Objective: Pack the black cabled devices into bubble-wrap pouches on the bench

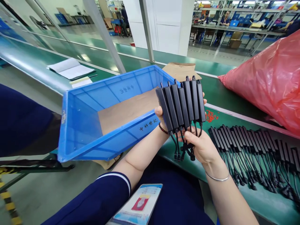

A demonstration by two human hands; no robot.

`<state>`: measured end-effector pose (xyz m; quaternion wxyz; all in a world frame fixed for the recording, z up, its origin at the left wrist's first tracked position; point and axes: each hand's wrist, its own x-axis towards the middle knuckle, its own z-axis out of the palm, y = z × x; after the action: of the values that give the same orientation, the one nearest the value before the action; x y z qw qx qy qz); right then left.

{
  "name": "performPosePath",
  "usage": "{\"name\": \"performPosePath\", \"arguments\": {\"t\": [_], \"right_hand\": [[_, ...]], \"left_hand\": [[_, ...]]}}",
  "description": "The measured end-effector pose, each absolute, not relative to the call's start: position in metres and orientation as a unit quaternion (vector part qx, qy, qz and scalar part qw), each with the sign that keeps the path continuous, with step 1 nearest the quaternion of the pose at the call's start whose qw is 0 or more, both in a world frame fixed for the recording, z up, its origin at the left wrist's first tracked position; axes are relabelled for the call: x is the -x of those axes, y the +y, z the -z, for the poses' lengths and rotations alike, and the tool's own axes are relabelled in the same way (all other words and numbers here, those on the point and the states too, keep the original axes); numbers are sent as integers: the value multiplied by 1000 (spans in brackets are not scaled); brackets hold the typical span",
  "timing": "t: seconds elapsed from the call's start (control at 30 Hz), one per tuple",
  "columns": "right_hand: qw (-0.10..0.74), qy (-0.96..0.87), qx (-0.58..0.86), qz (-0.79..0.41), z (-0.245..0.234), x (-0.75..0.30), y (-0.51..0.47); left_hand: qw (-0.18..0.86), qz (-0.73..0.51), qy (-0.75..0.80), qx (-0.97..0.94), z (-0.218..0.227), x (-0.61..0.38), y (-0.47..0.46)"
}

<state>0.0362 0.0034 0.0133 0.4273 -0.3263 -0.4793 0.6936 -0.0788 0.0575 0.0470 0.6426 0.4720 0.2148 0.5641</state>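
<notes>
Side by side in a fan, several slim black power adapters [181, 107] are held up in front of me, their short cables hanging down. My left hand [161, 117] grips the row from the left and behind; its thumb shows at the edge, and fingertips show at the far side. With my right hand [199, 143] I pinch the cables just below the adapter bodies. A blue plastic bin [89, 150] stands to the left, brown cardboard [128, 107] lining its floor. On the green bench to the right lies a long row of similar adapters [243, 137], cables toward me.
Small red pieces [211, 116] lie scattered behind the adapter row. A large pink plastic bag [269, 81] bulges at the right. Flat cardboard [181, 70] rests behind the bin. An open notebook [70, 68] lies at the left. Metal posts [146, 31] rise beyond the bin.
</notes>
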Motion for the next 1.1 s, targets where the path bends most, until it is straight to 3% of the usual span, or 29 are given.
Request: {"name": "performPosePath", "arguments": {"t": [0.1,0.27,0.4,0.47,0.57,0.73,0.87,1.0,1.1], "right_hand": [[457,-448,335,-692,-11,-29,2],[403,-485,285,-722,-8,-27,2],[434,-453,286,-724,-5,-23,4],[407,-469,274,-734,-4,-21,5],[363,-492,236,-756,-5,-19,5],[400,-453,248,-757,-6,-8,4],[301,-529,232,-758,-3,-14,4],[311,-525,232,-758,0,-34,5],[221,-548,229,-774,0,-48,5]], "left_hand": [[669,-560,176,-455,-42,76,59],[697,-577,122,-408,-31,78,66],[712,-558,36,-425,-22,84,71],[712,-560,13,-423,-19,87,74],[712,-555,26,-429,-15,91,82],[718,-539,57,-438,-9,93,92],[696,-568,35,-438,-12,95,85],[673,-604,-7,-428,-19,98,78],[671,-618,3,-409,-25,100,74]]}}
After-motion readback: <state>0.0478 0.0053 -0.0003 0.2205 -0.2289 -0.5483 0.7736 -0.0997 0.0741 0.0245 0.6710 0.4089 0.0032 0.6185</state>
